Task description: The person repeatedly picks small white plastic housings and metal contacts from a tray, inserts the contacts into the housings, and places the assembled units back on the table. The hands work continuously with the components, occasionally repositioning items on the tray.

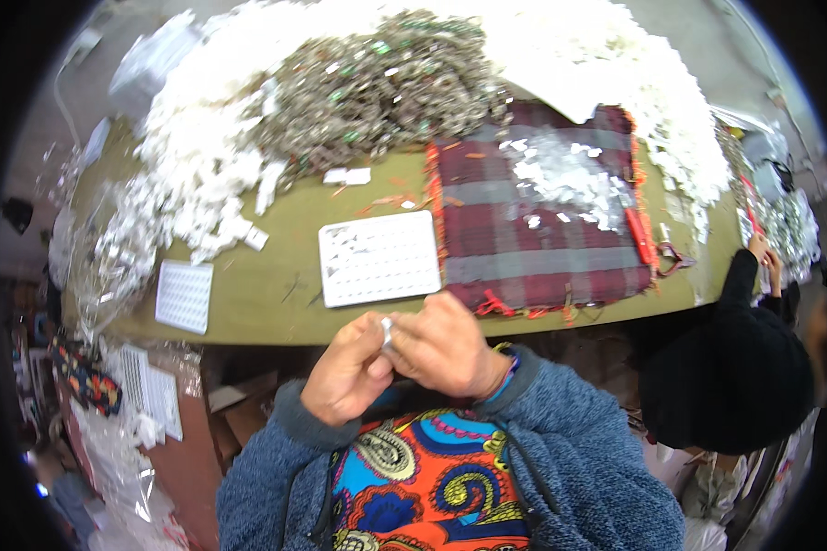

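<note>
My left hand (347,369) and my right hand (443,347) meet just in front of the table's near edge. Pinched between their fingertips is a small whitish, shiny piece (387,332), mostly covered by the fingers; its kind cannot be made out. Right beyond the hands lies a white rectangular card (379,259) with rows of small dark marks. To the right of it a dark red and grey plaid cloth (542,253) is spread out, bearing a heap of small shiny silvery pieces (570,179).
A grey-brown tangled heap (386,92) and piles of small white pieces (202,174) cover the table's (276,275) far side. A red-handled tool (639,236) and scissors (678,262) lie at the cloth's right edge. Another person (730,376) works at the right.
</note>
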Action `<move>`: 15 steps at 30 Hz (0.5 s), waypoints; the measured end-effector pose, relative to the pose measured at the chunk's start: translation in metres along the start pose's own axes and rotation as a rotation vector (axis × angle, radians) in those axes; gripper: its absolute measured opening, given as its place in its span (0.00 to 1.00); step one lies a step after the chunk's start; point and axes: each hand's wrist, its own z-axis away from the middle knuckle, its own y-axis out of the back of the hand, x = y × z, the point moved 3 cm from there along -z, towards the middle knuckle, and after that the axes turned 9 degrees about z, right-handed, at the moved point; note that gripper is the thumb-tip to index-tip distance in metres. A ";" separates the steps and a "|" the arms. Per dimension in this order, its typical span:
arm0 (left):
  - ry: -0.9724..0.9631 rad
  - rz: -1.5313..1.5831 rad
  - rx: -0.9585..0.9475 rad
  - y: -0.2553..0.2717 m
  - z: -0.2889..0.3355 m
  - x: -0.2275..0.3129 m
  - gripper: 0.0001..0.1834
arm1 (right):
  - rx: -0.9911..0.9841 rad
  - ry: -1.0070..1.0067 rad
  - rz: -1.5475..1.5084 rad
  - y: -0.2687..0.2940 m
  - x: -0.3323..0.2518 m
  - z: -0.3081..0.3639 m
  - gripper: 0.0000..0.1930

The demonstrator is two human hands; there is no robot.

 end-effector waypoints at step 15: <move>0.042 -0.089 -0.163 0.006 -0.019 -0.002 0.10 | -0.094 -0.983 0.491 0.098 0.090 0.041 0.04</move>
